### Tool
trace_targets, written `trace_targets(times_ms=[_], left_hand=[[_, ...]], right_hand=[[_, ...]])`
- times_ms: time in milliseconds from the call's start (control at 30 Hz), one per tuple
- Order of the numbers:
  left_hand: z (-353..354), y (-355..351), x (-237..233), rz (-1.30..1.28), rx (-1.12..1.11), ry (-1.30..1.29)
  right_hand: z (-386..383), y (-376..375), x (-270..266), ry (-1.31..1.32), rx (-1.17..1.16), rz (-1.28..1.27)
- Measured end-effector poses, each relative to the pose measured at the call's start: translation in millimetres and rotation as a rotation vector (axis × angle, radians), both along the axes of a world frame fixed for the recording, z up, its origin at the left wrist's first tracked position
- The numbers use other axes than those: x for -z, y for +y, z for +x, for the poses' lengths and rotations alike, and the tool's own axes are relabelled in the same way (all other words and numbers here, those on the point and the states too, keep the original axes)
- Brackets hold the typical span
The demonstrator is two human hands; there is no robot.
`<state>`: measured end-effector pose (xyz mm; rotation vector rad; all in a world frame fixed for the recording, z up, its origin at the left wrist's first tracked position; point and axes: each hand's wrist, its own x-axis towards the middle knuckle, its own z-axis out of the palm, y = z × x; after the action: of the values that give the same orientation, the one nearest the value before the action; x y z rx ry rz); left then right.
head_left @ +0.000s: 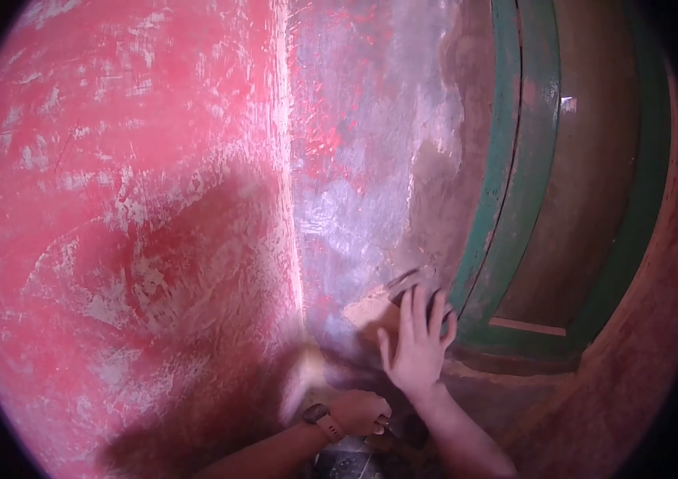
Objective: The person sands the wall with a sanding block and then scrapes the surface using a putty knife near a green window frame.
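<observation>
My right hand (419,343) is raised in front of the worn, patchy wall (371,199), its fingers spread and pointing up, near the lower edge of the green frame. Whether the fingertips touch the wall is hard to tell. Lower and to the left, my left hand (359,413) is closed, with a watch (316,414) on its wrist. Its fingers curl around something dark and too small to make out. Beside the right hand's fingers, a pale bare patch (369,310) shows on the wall.
A red wall (115,160) with scraped white marks fills the left side and meets the patchy wall at a corner. To the right stands a green-framed door (542,184) with a brown panel. A dark, glossy object (348,463) is at the bottom edge.
</observation>
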<state>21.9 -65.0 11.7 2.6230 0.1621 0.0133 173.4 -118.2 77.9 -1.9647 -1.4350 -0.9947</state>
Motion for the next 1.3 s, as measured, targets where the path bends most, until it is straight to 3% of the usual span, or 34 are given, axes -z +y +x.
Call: trace_targets(times_ms=[67,133,267,333,467,533,633,767,867,1000,1133,1167,1300], left_hand=[[1.6,0.7,2.2,0.019,0.001,-0.008],[1.3,2.8,7.0,0.045,-0.001,-0.004],[-4.2,3.6,6.3,0.021,-0.005,-0.024],[-6.7,7.7,20.0,-0.034,-0.003,-0.107],[-15.9,8.7,12.8,0.039,-0.055,-0.038],[-18.0,13.4,16.9,0.078,-0.063,-0.030],[-20.3,13.8,14.1,0.032,-0.082,-0.008],[-16.8,13.8,20.3,0.022,-0.050,-0.060],[-16.1,10.8,17.7,0.040,-0.063,-0.011],[-15.5,9.0,17.0,0.025,-0.061,-0.036],[-15.8,7.3,13.8,0.015,-0.059,0.004],[-16.2,8.5,13.1,0.027,-0.056,0.003],[-18.8,12.3,8.6,0.064,-0.065,0.026]], right_hand=[[8.7,1.4,38.9,-0.071,-0.016,-0.062],[12.6,1.3,45.0,-0.170,-0.012,-0.105],[-2.9,4.5,-9.3,-0.052,0.021,0.022],[4.2,9.1,4.0,-0.069,0.035,0.027],[10.0,1.2,50.6,-0.120,-0.053,-0.115],[7.1,-0.3,42.5,-0.159,-0.106,-0.118],[-3.8,6.2,-3.5,-0.057,0.013,0.009],[-0.5,2.7,33.2,-0.061,-0.017,-0.139],[8.2,0.1,54.1,-0.228,-0.064,-0.184],[-6.7,4.5,-10.0,-0.067,0.061,0.057],[4.4,-2.2,40.6,-0.051,-0.038,-0.178],[11.0,-4.7,61.4,-0.175,-0.095,-0.239],[8.3,-3.1,24.8,-0.087,-0.086,-0.117]])
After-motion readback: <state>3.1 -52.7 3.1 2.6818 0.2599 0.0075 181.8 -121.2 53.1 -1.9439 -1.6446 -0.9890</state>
